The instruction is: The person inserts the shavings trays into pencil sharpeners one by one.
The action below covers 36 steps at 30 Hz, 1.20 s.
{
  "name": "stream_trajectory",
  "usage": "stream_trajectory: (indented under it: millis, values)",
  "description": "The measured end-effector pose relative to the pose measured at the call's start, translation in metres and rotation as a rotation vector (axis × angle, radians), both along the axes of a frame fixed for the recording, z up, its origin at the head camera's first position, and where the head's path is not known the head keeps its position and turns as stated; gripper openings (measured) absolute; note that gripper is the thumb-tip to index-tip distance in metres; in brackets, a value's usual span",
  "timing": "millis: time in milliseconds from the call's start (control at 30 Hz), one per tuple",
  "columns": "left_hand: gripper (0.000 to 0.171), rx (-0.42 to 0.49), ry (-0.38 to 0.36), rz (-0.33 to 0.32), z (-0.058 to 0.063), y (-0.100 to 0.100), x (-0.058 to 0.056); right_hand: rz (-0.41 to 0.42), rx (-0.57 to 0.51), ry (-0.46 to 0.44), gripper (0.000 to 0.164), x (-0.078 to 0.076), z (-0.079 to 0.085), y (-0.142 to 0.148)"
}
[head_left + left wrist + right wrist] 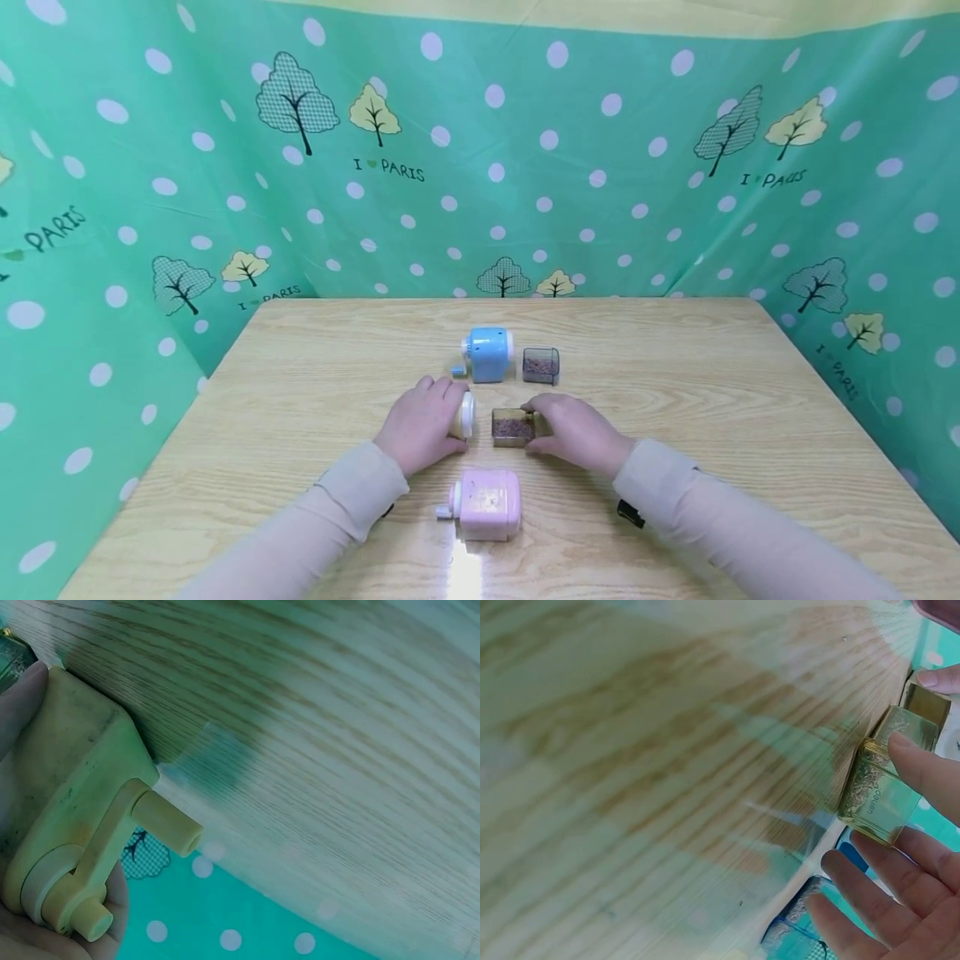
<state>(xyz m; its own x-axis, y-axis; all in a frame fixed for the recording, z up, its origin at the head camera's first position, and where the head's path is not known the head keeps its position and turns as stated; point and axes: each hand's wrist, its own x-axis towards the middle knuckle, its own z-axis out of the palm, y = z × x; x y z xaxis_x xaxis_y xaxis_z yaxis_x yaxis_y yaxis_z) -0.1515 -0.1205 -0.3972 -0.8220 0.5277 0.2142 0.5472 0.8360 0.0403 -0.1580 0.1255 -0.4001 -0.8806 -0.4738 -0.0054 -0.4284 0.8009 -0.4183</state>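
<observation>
My left hand [423,425] grips a yellow crank pencil sharpener [67,772] on the table, its white round end facing right in the head view. The sharpener's crank handle [166,822] sticks out near the palm in the left wrist view. Just right of it, my right hand [573,429] holds a see-through yellow-brown shavings drawer [513,428] by its right end, thumb on one side and fingers on the other. Dark shavings lie inside this drawer. A small gap parts the drawer from the yellow sharpener in the head view.
Behind the hands stands a blue pencil sharpener [489,355], with a dark see-through shavings drawer [541,367] of shavings to its right. A pink pencil sharpener [488,505] sits in front, between the forearms. Green printed cloth [450,208] hangs around the wooden table [675,367].
</observation>
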Motion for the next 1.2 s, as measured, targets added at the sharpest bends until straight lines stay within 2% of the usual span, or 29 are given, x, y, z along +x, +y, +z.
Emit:
stream_trajectory:
  millis: [733,1200]
  values:
    - [0.073,0.003,0.046,-0.02,-0.003,-0.001,-0.001,0.047,-0.003,0.015,0.058,-0.003,-0.001,-0.009]
    - [0.073,0.019,0.037,-0.018,-0.005,-0.001,-0.001,0.074,-0.027,0.022,0.056,-0.008,-0.002,-0.014]
